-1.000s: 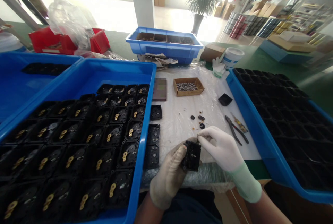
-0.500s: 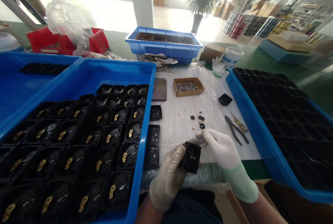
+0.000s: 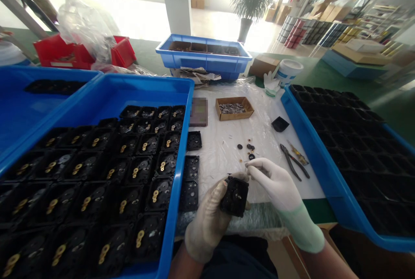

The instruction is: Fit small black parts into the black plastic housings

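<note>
My gloved left hand (image 3: 209, 212) is wrapped round a black square housing (image 3: 235, 197), its open side facing up with a small metal shaft showing. Just up and right of the housing, my gloved right hand (image 3: 270, 179) has thumb and forefinger pinched together; whatever is between the fingertips is too small to name. Beyond the fingertips, several small black gears (image 3: 250, 147) and tiny brass pieces lie on the plastic-covered tabletop (image 3: 214, 149). More black housings (image 3: 191, 169) lie left of my hands, beside the blue tray.
A blue tray (image 3: 177, 197) of housings with brass gears stands left, another blue tray (image 3: 319, 153) of black parts right. Pliers (image 3: 292, 162) lie near the right tray. Farther back are a cardboard box of metal pins (image 3: 235, 108) and a blue bin (image 3: 207, 61).
The greyish round piece seen at my right fingertips no longer shows there. My right fingers have shifted slightly up and left, and the housing in my left hand has moved slightly left.
</note>
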A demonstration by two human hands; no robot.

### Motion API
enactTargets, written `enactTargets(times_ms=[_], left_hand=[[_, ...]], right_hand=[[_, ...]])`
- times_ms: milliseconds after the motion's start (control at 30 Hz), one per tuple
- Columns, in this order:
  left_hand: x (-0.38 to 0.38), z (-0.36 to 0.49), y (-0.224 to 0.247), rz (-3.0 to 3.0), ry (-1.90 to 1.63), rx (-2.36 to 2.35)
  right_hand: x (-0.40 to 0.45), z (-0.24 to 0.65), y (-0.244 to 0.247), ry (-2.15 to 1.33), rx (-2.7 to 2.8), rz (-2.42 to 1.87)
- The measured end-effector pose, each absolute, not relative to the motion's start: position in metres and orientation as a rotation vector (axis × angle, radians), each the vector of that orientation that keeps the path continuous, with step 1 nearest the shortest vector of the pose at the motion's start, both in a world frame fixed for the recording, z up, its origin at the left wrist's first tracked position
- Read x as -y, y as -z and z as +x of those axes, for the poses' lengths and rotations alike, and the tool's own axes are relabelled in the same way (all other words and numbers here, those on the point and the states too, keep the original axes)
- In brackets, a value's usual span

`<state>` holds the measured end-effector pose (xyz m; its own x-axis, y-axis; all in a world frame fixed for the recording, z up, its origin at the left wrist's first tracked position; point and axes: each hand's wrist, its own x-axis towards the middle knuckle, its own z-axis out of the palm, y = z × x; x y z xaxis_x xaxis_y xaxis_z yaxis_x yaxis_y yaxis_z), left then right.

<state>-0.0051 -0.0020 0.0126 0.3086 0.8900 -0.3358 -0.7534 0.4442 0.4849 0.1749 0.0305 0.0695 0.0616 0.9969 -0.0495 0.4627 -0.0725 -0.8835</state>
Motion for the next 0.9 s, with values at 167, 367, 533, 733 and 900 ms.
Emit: enactTargets(times_ms=[167,367,533,733,900], left_hand=[[-0.006,-0.005,-0.018,0.096,-1.110,-0.522],[-0.012,-0.002,-0.018,-0.027,-1.235,-0.531],[-0.013,-0.002,-0.020,-0.053,-1.332,-0.539],[-0.011,-0.012,-0.028,-0.027,-1.195,-0.399],[-0.009,-0.014,-0.027,-0.001,-1.210,-0.418]], right_hand=[[-0.030,0.179,-0.066,-0.639,1.687,-1.639],[-0.016,0.201,-0.046,-0.502,1.759,-1.643],[-0.011,0.204,-0.050,-0.366,1.748,-1.717],[-0.020,0.187,-0.051,-0.233,1.793,-1.558],[-0.025,0.162,-0.048,-0.412,2.111,-1.466]])
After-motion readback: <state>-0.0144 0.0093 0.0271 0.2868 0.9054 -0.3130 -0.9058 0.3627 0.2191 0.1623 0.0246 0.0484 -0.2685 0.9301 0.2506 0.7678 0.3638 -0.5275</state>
